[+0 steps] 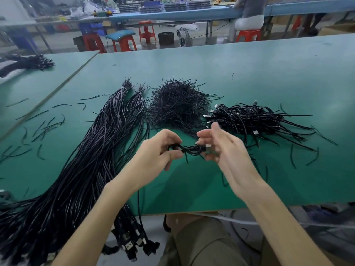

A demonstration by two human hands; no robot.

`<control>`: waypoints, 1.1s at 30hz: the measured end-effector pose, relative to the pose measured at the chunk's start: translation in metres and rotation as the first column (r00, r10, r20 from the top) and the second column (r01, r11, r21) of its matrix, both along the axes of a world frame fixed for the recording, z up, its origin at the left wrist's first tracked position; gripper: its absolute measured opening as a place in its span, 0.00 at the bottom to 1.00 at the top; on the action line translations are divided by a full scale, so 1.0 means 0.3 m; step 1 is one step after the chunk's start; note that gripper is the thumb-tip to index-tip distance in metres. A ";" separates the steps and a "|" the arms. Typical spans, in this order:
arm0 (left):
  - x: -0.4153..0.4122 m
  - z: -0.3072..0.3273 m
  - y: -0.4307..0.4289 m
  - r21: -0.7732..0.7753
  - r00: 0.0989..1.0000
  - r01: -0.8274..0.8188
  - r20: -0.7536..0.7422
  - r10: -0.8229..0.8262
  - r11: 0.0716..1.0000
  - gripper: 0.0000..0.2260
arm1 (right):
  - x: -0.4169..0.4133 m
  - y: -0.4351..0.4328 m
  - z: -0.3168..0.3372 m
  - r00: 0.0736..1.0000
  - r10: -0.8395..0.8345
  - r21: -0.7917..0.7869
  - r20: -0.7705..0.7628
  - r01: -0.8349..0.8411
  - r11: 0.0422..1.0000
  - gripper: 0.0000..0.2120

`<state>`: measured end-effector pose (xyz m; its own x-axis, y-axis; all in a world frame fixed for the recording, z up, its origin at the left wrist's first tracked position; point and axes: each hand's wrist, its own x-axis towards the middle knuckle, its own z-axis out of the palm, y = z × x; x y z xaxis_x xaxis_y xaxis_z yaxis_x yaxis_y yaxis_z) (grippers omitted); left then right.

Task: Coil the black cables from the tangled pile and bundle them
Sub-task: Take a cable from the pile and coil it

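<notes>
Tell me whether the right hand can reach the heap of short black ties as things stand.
Probably yes. The right hand hovers just in front of the heap of ties, with only bare mat between; the left hand holds the coiled cable.

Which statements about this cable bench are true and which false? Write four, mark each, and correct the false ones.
1. The left hand grips a small coiled cable. True.
2. The long loose cables lie on the person's right. False: they lie on the left, their plug ends hanging over the near edge of the table.
3. The heap of short ties sits between the long loose cables and the pile of bundled cables. True.
4. The table is red. False: it is green.
</notes>
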<state>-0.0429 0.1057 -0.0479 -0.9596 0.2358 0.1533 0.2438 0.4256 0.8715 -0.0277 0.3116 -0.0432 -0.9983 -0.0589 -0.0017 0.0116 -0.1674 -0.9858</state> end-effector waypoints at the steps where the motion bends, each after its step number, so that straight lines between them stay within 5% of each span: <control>1: -0.004 -0.004 0.000 -0.068 1.000 -0.006 -0.003 0.006 0.998 0.13 | 0.001 0.005 0.002 0.995 0.018 0.185 -0.096 0.000 0.983 0.13; 4: -0.018 -0.013 0.000 -0.191 0.998 -0.029 -0.054 0.019 0.981 0.14 | 0.005 -0.004 -0.012 0.923 0.208 0.743 -0.324 0.113 0.659 0.09; 7: -0.020 -0.010 0.000 -0.191 1.000 -0.019 -0.022 0.015 0.981 0.14 | 0.004 -0.029 -0.038 0.870 0.347 0.913 -0.351 0.235 0.335 0.09; 11: -0.027 0.010 -0.045 -0.095 0.998 -0.060 -0.038 0.057 0.994 0.06 | -0.035 -0.008 -0.016 0.880 0.282 0.870 -0.383 0.242 0.429 0.09; 16: -0.051 0.007 -0.172 -0.412 0.902 -0.430 -0.210 0.376 0.803 0.02 | -0.184 0.095 0.044 0.835 -0.035 0.740 -0.549 0.504 0.445 0.13; 21: -0.080 -0.024 -0.179 -0.787 0.877 -0.322 -0.039 0.480 0.525 0.20 | -0.337 0.200 -0.018 0.877 -0.151 0.838 -0.456 0.480 0.259 0.12; 27: -0.092 -0.062 -0.167 -0.785 0.866 -0.367 -0.093 0.491 0.499 0.09 | -0.385 0.210 -0.090 0.874 -0.173 0.854 -0.454 0.482 0.196 0.13; 33: -0.078 -0.064 -0.181 -0.768 0.842 -0.443 -0.180 0.508 0.462 0.09 | -0.358 0.189 -0.095 0.854 -0.142 0.848 -0.501 0.517 0.114 0.17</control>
<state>-0.0663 0.0513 -0.0670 -0.9598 -0.2675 0.0852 -0.2512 0.9538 0.1646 -0.1352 0.3684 -0.0717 -0.8825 0.1368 0.4500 -0.0144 0.9485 -0.3165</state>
